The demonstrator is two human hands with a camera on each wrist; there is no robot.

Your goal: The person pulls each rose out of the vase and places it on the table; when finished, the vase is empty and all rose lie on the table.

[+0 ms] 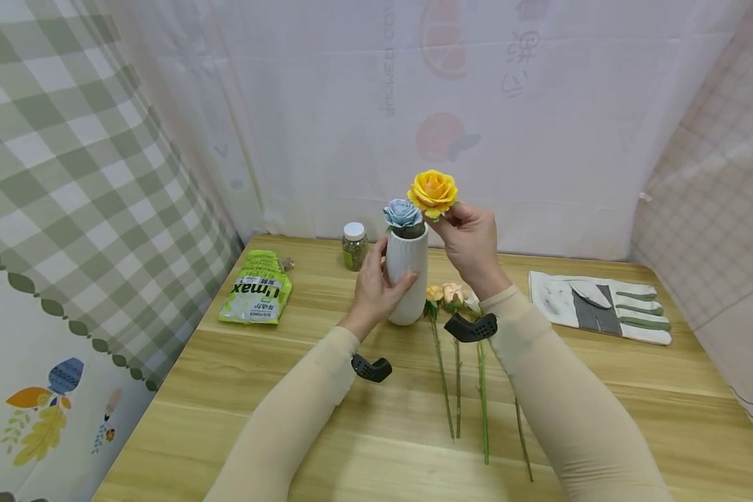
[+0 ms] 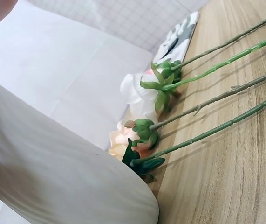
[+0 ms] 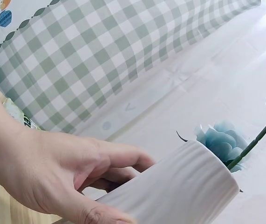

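A white ribbed vase (image 1: 406,279) stands on the table, and my left hand (image 1: 376,287) grips its side, fingers and thumb around it. A pale blue rose (image 1: 404,214) pokes out of the vase mouth. Above the rim, my right hand (image 1: 470,240) pinches a yellow rose (image 1: 434,192) just under its bloom. In the right wrist view the green stem (image 3: 251,149) of the yellow rose runs down into the vase mouth beside the blue rose (image 3: 222,142). The stem's lower end is hidden inside the vase.
Several cut flowers (image 2: 144,130) lie right of the vase, stems toward me. A small jar with a white lid (image 1: 354,245) stands behind left. The green Umax pouch (image 1: 256,289) lies at the left, a white-grey work glove (image 1: 596,307) at the right. Behind hangs a white curtain (image 1: 326,125).
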